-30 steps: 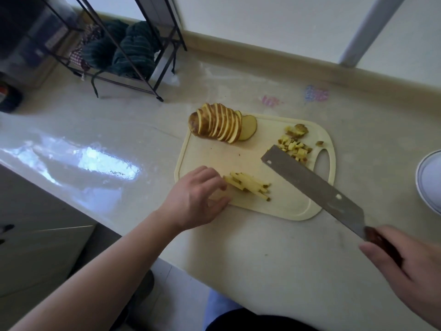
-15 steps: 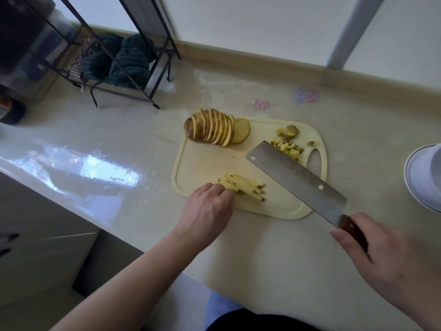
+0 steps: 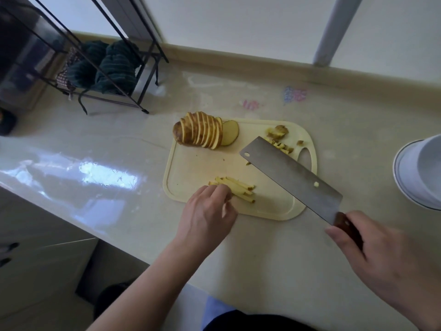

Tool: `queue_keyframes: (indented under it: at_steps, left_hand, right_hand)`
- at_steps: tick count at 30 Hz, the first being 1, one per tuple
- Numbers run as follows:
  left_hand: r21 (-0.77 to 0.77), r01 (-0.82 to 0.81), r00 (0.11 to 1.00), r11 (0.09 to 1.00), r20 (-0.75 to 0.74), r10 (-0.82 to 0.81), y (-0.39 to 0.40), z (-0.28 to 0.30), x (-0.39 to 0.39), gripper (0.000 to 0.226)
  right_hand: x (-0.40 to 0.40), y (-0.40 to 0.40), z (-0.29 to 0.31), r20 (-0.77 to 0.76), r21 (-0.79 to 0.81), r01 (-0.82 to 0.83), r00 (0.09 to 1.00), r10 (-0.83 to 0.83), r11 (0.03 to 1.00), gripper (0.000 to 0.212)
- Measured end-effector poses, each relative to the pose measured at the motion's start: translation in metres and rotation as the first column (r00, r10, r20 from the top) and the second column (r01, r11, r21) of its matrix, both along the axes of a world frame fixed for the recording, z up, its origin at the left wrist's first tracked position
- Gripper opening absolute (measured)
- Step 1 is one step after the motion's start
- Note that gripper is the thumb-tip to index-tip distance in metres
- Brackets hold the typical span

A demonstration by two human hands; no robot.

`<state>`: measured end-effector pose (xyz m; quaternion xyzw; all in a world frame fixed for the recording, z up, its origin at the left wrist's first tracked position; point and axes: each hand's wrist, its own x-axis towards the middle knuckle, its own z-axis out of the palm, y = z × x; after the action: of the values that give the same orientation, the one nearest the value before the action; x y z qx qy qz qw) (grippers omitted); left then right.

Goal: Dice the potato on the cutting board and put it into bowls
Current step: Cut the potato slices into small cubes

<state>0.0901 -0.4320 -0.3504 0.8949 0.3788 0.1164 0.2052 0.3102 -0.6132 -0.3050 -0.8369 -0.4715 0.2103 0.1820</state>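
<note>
**Now the sticks wait for the cross-cut**

Here the left hand (image 3: 206, 212) sits at the board's six o'clock edge, fingers curled down onto the near end of a small bundle of potato sticks (image 3: 235, 188), probably bunching them so they lie parallel for cutting. The right hand (image 3: 381, 256) is wrapped around the dark wooden handle of a cleaver (image 3: 290, 174), whose broad blade hangs flat-side up over the cutting board (image 3: 198, 168), pointing toward eleven o'clock; it seems poised to come across the sticks once they are squared.

The rest of the potato lies further off. At the board's eleven o'clock a sliced potato (image 3: 199, 133) leans as a fanned row, one loose slice lying flat just beside it, likely kept out of the way until its turn. At two o'clock sits a pile of diced potato (image 3: 278, 137), pushed clear of the cutting zone, so dicing looks only partly done and nothing is bowled yet.

The blade covers part of that pile, so how much is there cannot be judged. A stack of white bowls (image 3: 420, 173) at three o'clock is cut off by the frame, and its contents cannot be seen. The left fingertips are hidden under the knuckles. A wire rack (image 3: 100, 56) with dark cloth stands at ten o'clock on the countertop (image 3: 107, 144).
</note>
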Motion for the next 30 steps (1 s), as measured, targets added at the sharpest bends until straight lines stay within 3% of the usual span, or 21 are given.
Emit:
queue_keyframes:
  at_steps: [3, 9, 12, 15, 19, 22, 26, 30]
  left_hand:
    - [0.002, 0.051, 0.991, 0.999, 0.123, -0.051, 0.002, 0.011, 0.037, 0.008]
    - [0.034, 0.159, 0.982, 0.987, -0.104, -0.155, 0.024, -0.018, 0.06, 0.015]
    - [0.128, 0.248, 0.955, 0.96, -0.199, -0.22, 0.019, -0.017, 0.057, 0.015]
    - [0.179, 0.339, 0.927, 0.924, -0.232, -0.295, 0.014, -0.014, 0.058, 0.016]
    - [0.18, 0.33, 0.928, 0.927, -0.244, -0.283, 0.011, -0.012, 0.061, 0.028]
    - [0.152, 0.274, 0.952, 0.95, -0.183, -0.245, 0.012, -0.014, 0.068, 0.039]
    - [0.059, 0.196, 0.981, 0.979, 0.001, -0.196, 0.022, -0.015, 0.08, 0.007]
    - [0.072, 0.157, 0.964, 0.985, 0.206, -0.168, 0.036, -0.02, 0.099, 0.008]
  right_hand:
    - [0.003, 0.001, 0.003, 0.038, 0.004, -0.001, 0.999, 0.001, 1.0, 0.043]
    - [0.009, 0.001, 0.008, 0.035, -0.024, 0.027, 0.999, -0.026, 0.999, 0.045]
    - [0.008, -0.001, 0.009, 0.055, -0.017, -0.011, 0.998, 0.012, 1.0, 0.033]
    - [0.007, -0.001, 0.008, 0.064, -0.033, -0.021, 0.998, 0.023, 0.999, 0.034]
    - [0.007, -0.001, 0.007, 0.086, -0.03, -0.026, 0.996, 0.029, 0.999, 0.041]
    - [0.009, -0.002, 0.009, 0.081, -0.018, -0.018, 0.996, 0.019, 1.0, 0.036]
    - [0.01, -0.003, 0.016, 0.067, 0.005, 0.004, 0.998, -0.004, 1.0, 0.038]
    - [0.011, -0.004, 0.017, 0.055, 0.014, 0.026, 0.998, -0.027, 1.0, 0.042]
